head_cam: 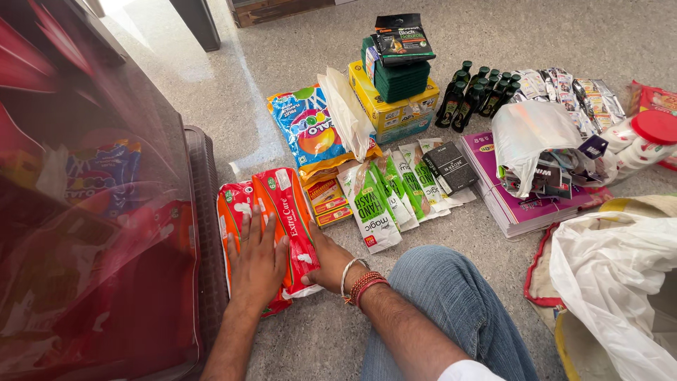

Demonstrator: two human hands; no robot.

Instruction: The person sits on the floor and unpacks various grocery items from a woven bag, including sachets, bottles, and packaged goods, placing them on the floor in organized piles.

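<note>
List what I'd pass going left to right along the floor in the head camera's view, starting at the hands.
Left hand flat on the red-and-orange packs → right hand at their edge → green-and-white pouches → small black box → purple notebooks → white plastic bag.

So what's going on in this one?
A person sits on the floor among spread-out groceries. The left hand lies flat on a red-orange packet, while the right hand presses against its side. Beyond lie green-and-white pouches, a blue snack bag, dark bottles and a yellow box. A maroon crate stands at left.
</note>
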